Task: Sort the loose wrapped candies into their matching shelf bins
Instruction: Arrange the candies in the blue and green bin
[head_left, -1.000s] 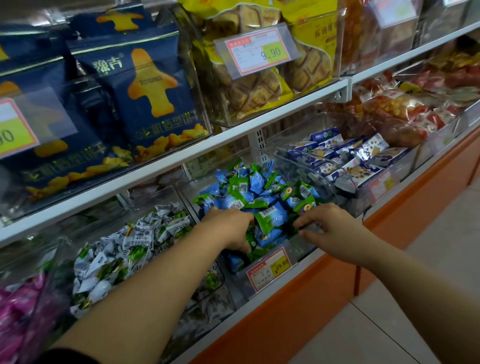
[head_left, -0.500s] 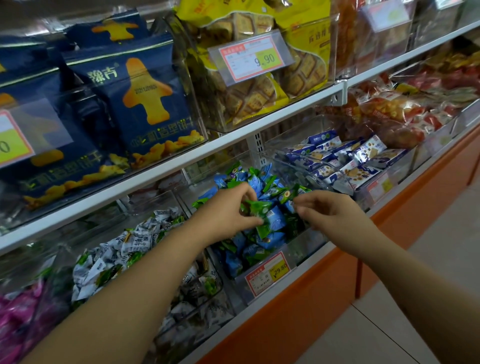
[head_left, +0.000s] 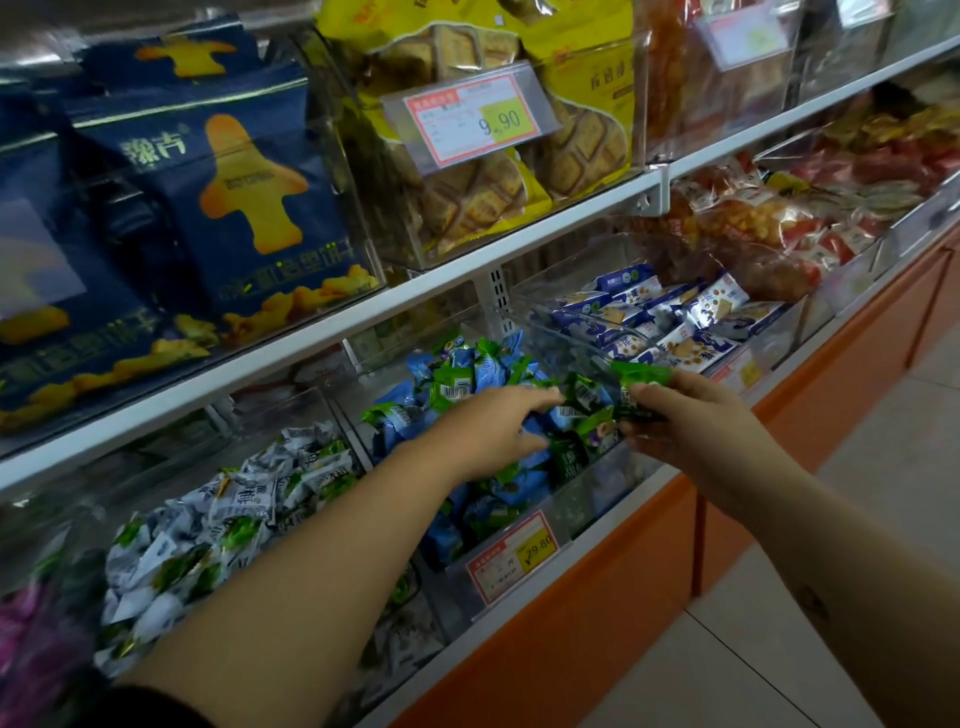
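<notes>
A clear bin (head_left: 582, 506) on the lower shelf holds a mixed heap of blue and green wrapped candies (head_left: 457, 379). My right hand (head_left: 691, 415) pinches green wrapped candies (head_left: 641, 387) just above the bin's right side. My left hand (head_left: 488, 428) reaches over the heap with fingers stretched forward, touching the wrappers; what lies under its palm is hidden. Left of this bin sits a bin of white-and-green wrapped candies (head_left: 234, 509).
To the right stands a bin of blue-and-white biscuit packs (head_left: 670, 322), then red and orange snacks (head_left: 779, 228). The upper shelf carries navy bags (head_left: 223, 208) and yellow bags (head_left: 493, 176). Pink candies (head_left: 26, 639) lie far left. An orange cabinet front (head_left: 597, 623) runs below the shelf.
Both hands rose out of the heap. The right hand now holds green candies and has moved right; the left hand's fingers have straightened over the pile.
</notes>
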